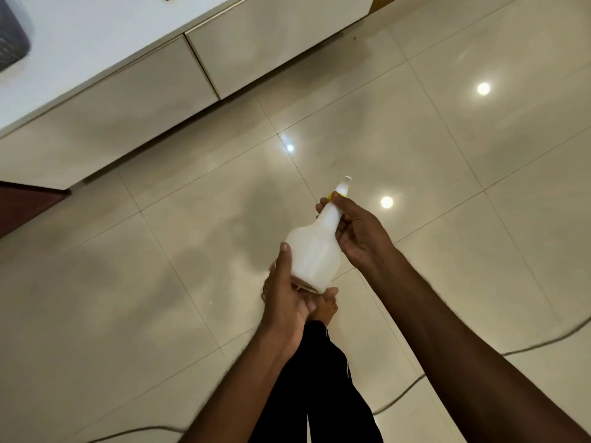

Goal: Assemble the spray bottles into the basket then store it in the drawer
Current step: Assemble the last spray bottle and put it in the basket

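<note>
A white translucent spray bottle (pixel 315 251) is being held in mid-air over the tiled floor (pixel 447 155), tilted, neck pointing up and away from the person. Contents cannot be told; it looks empty or pale inside. Its base is being cupped by the left hand (pixel 287 292), fingers curled under the bottom, thumb lying along the side wall. The neck, just below the yellow collar (pixel 332 196) and white nozzle tip (pixel 344 183), is being pinched by the right hand (pixel 358 231), fingers (pixel 343 204) narrow and wrapped round it. Directly below the bottle a bare foot (pixel 324 310) and black trouser legs (pixel 323 378) are being seen. Well beyond the bottle, to the upper left, a white cabinet with closed drawer fronts (pixel 262 52) is being shown. On its top surface (pixel 96 30), at the far left edge, a dark woven basket (pixel 12 39) is partly being cut off by the frame; what it holds cannot be told. A thin cable (pixel 527 348) is being seen lying on the floor to the bottle's lower right.
</note>
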Demonstrator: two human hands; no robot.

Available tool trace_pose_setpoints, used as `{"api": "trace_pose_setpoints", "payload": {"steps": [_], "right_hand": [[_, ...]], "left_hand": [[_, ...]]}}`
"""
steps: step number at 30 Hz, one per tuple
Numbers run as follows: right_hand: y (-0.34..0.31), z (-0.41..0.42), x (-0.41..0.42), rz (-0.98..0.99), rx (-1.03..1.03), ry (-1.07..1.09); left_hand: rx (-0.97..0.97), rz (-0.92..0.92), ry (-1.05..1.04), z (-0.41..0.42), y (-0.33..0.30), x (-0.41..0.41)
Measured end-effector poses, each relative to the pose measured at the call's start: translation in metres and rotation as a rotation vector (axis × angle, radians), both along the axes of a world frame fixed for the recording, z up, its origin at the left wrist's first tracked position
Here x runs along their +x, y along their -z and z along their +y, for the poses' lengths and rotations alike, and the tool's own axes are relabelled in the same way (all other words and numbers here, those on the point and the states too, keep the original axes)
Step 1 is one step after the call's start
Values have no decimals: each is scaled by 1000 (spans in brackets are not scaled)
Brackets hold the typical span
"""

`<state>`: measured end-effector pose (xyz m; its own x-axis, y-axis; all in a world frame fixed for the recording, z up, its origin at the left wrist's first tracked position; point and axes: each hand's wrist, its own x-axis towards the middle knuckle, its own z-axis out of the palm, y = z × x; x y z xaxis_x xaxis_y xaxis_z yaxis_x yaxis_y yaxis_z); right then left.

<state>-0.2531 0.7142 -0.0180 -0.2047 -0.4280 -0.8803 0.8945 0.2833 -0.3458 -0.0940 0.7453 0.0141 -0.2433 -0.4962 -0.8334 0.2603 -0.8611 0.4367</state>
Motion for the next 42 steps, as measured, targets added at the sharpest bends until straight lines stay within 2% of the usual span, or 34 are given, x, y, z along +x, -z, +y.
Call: {"api": "trace_pose_setpoints", "payload": {"steps": [1, 4, 6, 11, 16, 19, 21, 23, 24, 26, 27, 28, 29, 31, 32, 33, 34, 35, 36, 39, 40, 41, 42], "right_hand": [[0, 0, 1, 0, 12, -10], [0, 0, 0, -17, 56, -19], [-2, -2, 0, -31, 79, -5], [-6, -6, 8, -59, 45, 22], [-11, -13, 9, -36, 88, 3], [-14, -17, 11, -17, 144, 19], [-16, -18, 9, -15, 123, 35], [-18, -18, 6, -2, 80, 59], [-19, -19, 4, 4, 56, 75], [-20, -19, 2, 3, 17, 86], [-20, -20, 2, -6, 4, 70], [-21, -20, 2, -15, -1, 45], [-21, -22, 3, -19, 3, 23], [-24, -25, 5, -21, 23, 5], [-25, -26, 6, -22, 37, 7], [-27, -28, 6, -17, 49, 14], [-28, -29, 5, -8, 53, 22], [-29, -30, 4, 3, 48, 27], [-31, -30, 4, 9, 37, 34], [-32, -30, 7, 30, 7, 46], [-31, -30, 9, 38, 0, 44], [-32, -30, 10, 36, -7, 37], [-32, -29, 12, 23, -11, 28]], "left_hand": [[-48, -60, 73, -1, -1, 0], [-699, -626, 462, -3, -8, 1], [-966, -761, 550, 4, -3, 0], [-1066, -911, 553, 15, 3, -5], [-1202, -1065, 715, 13, 9, 1], [-1306, -1044, 797, 11, 5, 1], [-1251, -876, 716, 11, -4, -2], [-1007, -683, 501, 3, -18, -2], [-794, -550, 380, -5, -24, 0], [-264, -132, 139, -17, -29, 1], [-109, -32, 106, -20, -25, 1], [-144, -26, 135, -21, -26, 1], [-307, -151, 216, -22, -31, 0], [-753, -600, 407, -22, -34, -1], [-958, -747, 489, -21, -33, -2], [-1104, -820, 556, -17, -33, -4], [-1164, -833, 603, -12, -31, -4], [-1137, -786, 603, -10, -31, -4], [-1027, -690, 547, -11, -31, -3], [-431, -191, 194, -22, -38, 2], [-312, -111, 142, -24, -34, 4], [-327, -144, 173, -26, -35, 4], [-492, -303, 287, -28, -37, 6]]}}
